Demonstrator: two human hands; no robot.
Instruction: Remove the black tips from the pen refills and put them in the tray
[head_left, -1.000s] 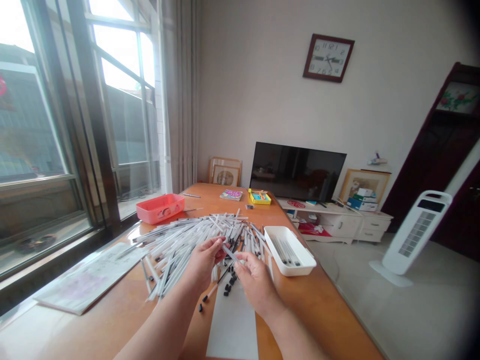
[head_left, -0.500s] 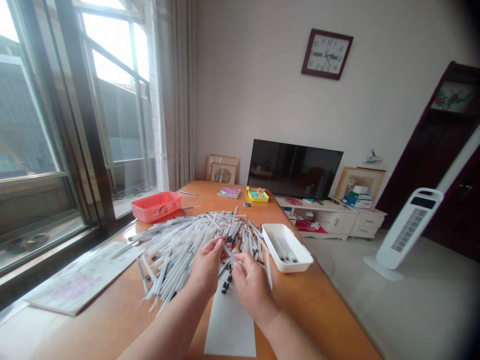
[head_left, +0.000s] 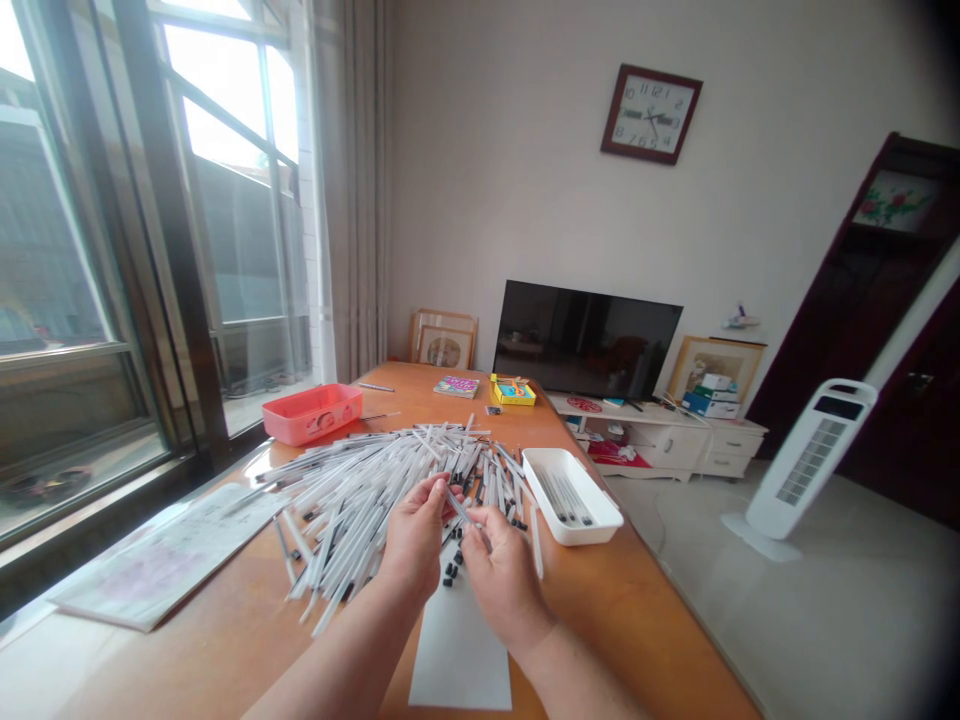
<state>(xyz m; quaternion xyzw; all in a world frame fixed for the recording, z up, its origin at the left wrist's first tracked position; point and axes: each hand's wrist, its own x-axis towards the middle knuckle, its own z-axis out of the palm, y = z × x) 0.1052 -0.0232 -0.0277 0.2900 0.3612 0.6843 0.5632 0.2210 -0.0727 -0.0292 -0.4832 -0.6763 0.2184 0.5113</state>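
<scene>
Both of my hands meet over the near edge of a heap. My left hand (head_left: 418,522) is closed, its thumb and fingers pinching one end of a slim greyish pen (head_left: 459,506). At its lower end, my right hand (head_left: 501,568) grips the same pen, also with fingers closed. Its ends are covered by my fingers. Behind and to the left spreads a big heap of whitish translucent pen tubes (head_left: 352,510), with dark pieces among them. Several small black caps (head_left: 448,576) lie on a white paper sheet (head_left: 461,655) between my forearms.
A white tray (head_left: 611,520) holding several slim pens stands right of the heap. At the far left is a pink basket (head_left: 307,425). A yellow box (head_left: 514,392) and a booklet (head_left: 456,386) lie at the back. A large printed sheet (head_left: 165,560) covers the left side.
My hands keep their hold on the pen and have hardly moved. The view has shifted slightly.
</scene>
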